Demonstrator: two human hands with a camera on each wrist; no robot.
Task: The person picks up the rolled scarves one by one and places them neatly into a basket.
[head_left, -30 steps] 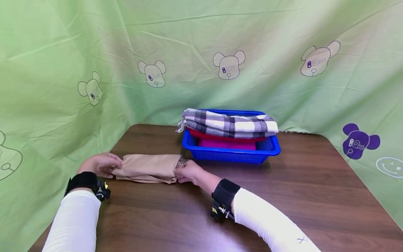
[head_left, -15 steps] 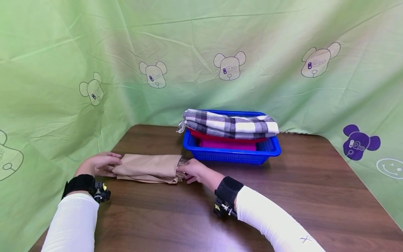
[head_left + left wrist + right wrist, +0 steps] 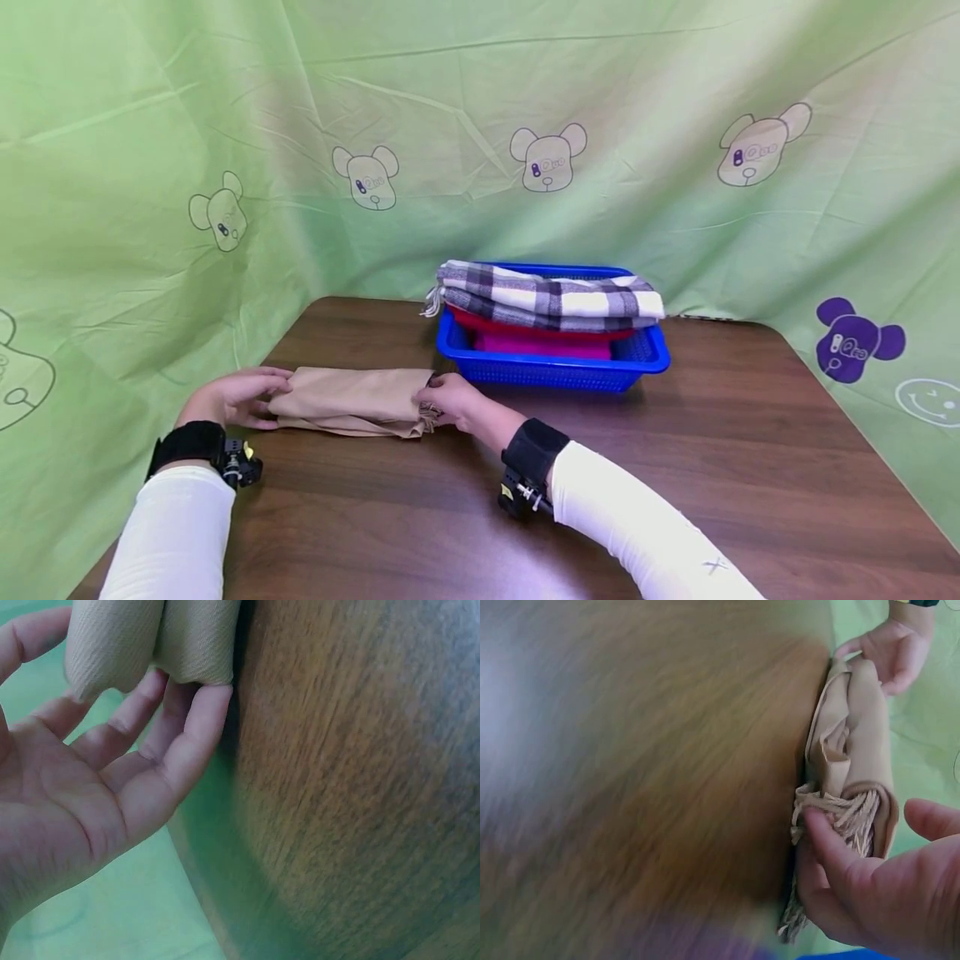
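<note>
A folded beige scarf (image 3: 352, 396) lies on the table, with its fringe (image 3: 851, 817) at the right end. My left hand (image 3: 243, 397) is at the scarf's left end. In the left wrist view, the fingertips (image 3: 212, 705) of that hand touch the lower edges of the folds, the fingers slightly bent and spread. My right hand (image 3: 459, 402) touches the fringed end. Seen from the right wrist, its fingers (image 3: 832, 844) press against the fringe while the thumb stands apart from the cloth.
Behind the scarf to the right stands a blue plastic basket (image 3: 540, 371). A folded plaid scarf (image 3: 555, 296) lies across its top, over red cloth (image 3: 540, 323) and pink cloth (image 3: 540, 343). The brown wooden table (image 3: 675, 467) is bordered by a green curtain (image 3: 450, 225).
The fingers of my right hand came off the fringe and now touch it again, slightly further left. My left hand has shifted only slightly at the left end. The scarf lies nearly unchanged.
</note>
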